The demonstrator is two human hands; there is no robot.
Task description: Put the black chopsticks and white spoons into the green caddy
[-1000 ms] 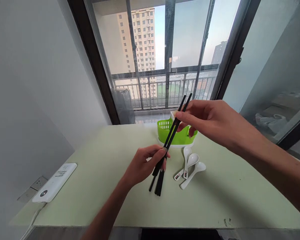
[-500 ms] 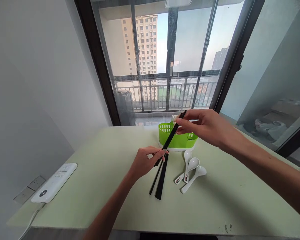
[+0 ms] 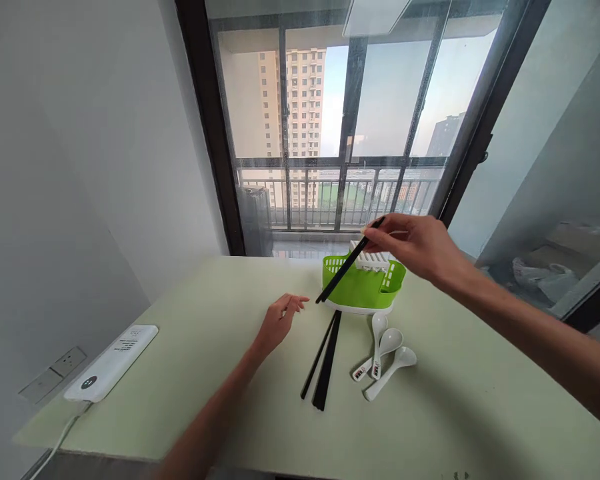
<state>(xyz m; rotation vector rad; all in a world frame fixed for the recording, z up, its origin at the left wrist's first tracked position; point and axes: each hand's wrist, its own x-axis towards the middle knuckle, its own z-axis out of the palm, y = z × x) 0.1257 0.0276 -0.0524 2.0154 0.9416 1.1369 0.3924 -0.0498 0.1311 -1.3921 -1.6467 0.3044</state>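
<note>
My right hand [image 3: 414, 243] pinches black chopsticks [image 3: 347, 265] near their upper end. They slant down to the left, their lower tips in front of a green basket [image 3: 357, 290] with a white base and a white slotted piece at its back. My left hand [image 3: 281, 320] is off the chopsticks, over the table, fingers stretched towards their tips and holding nothing. Below lie more black chopsticks [image 3: 326, 363] in a narrow fan. Several white spoons [image 3: 391, 341] overlap to the right of them, in front of the basket.
A white power strip [image 3: 113, 362] with a cable lies at the left side of the pale green table [image 3: 205, 400]. A wall socket [image 3: 69, 361] is beside it. Behind the table stands a dark-framed glass door [image 3: 347, 127], with a balcony railing beyond.
My left hand has let go of the chopsticks and drawn back to the left. My right hand keeps hold of them, now slightly further right. The view has tilted up a little.
</note>
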